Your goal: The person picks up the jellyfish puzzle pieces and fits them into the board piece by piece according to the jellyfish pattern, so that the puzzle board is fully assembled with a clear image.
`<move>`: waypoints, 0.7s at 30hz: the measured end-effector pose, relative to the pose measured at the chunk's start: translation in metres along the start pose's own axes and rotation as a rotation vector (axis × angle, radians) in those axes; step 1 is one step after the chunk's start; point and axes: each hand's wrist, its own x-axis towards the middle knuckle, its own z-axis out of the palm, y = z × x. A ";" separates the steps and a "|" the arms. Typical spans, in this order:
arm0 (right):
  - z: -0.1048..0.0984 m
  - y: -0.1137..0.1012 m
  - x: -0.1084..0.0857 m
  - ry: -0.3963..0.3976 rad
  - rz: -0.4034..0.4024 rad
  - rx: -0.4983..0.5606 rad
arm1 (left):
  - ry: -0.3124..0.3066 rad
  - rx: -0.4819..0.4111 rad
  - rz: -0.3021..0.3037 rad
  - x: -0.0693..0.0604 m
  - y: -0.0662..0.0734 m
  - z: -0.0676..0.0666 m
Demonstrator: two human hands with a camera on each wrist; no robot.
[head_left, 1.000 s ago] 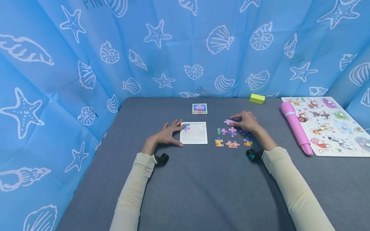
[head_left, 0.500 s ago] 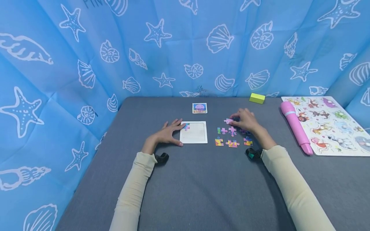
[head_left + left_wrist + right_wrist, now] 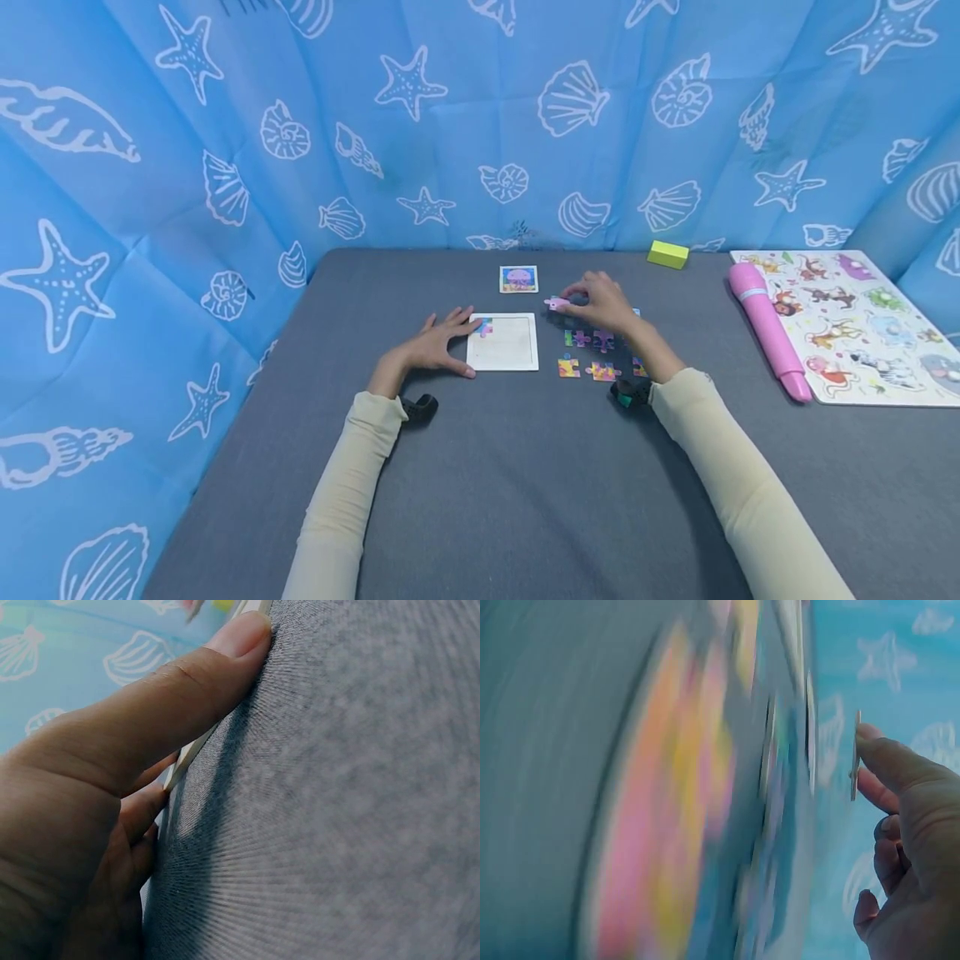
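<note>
Currently, right hand: fingers pinching a pink jigsaw piece, lifted off the bench near the white puzzle tray.
Left hand: fingers spread, touching the tray's left side.
Tray: I see one corner piece at far left.
Loose pieces: right of the tray (some hidden from me).
Jellyfish card: just beyond the tray.

I sit facing a blue curtain, printed with white starfish and seashells, that hangs in folds beyond the far edge of my table and runs on past its left edge and far right corner. Grey woven cloth covers the tabletop, and the light leaves soft shadows on it.
</note>
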 end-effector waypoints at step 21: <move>0.052 -0.062 0.023 -0.093 -0.082 -0.067 | 0.005 0.000 -0.003 0.000 0.000 0.002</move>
